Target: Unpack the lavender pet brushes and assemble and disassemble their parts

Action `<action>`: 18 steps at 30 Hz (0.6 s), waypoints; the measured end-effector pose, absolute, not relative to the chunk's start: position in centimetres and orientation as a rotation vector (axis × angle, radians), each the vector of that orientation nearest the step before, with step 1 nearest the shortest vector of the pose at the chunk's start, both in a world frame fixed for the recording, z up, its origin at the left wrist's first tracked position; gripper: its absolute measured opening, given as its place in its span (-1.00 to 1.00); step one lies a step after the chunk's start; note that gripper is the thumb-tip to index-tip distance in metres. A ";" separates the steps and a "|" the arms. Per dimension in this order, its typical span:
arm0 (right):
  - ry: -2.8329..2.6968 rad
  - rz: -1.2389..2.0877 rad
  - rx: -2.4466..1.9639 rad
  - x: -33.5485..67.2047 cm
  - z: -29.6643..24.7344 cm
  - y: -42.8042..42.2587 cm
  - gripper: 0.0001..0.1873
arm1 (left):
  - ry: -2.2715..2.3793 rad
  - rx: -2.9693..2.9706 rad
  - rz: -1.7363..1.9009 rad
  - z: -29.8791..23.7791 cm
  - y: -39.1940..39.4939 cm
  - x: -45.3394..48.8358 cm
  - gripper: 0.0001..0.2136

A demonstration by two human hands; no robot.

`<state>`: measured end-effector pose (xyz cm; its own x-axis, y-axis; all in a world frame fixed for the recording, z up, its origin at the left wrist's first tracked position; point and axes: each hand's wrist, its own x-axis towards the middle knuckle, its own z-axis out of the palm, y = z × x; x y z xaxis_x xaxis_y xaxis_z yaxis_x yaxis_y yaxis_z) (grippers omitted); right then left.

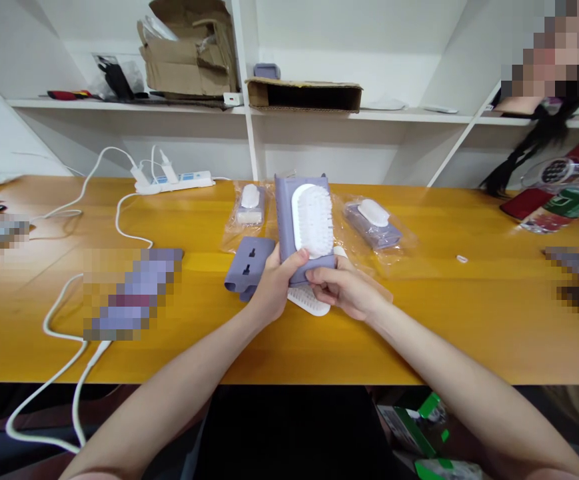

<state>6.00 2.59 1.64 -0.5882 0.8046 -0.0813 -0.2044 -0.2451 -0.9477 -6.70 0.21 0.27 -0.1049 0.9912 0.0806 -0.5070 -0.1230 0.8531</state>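
Note:
My left hand [274, 283] is closed around the lower end of a purple device with a white ribbed pad [305, 223], held upright above the yellow table [419, 320]. The thumb presses on the pad's lower edge. My right hand [346, 287] grips the same device's bottom from the right, fingers curled. Under both hands lies a white ribbed piece [309, 301]. A purple socket-faced block [247, 268] lies just left of my left hand.
Two bagged purple-and-white units [249, 207] [373, 223] lie behind the hands. A white power strip [179, 181] with cables [59, 313] sits at the back left. Shelves with cardboard boxes [303, 95] stand behind. Another person is at the far right.

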 end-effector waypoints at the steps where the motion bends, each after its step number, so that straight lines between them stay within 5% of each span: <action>1: -1.308 1.901 -0.764 5.9 1.5 2.5 -0.75 | 0.801 0.835 1.574 0.2 0.2 -6.6 -0.63; 9: -1.224 1.828 -0.841 5.6 1.7 1.7 -0.70 | 0.826 0.847 1.620 -0.2 0.2 -6.5 -0.69; 18: -1.363 1.923 -0.815 5.9 1.9 1.2 -0.65 | 0.502 0.864 1.334 1.5 0.8 -8.4 -0.38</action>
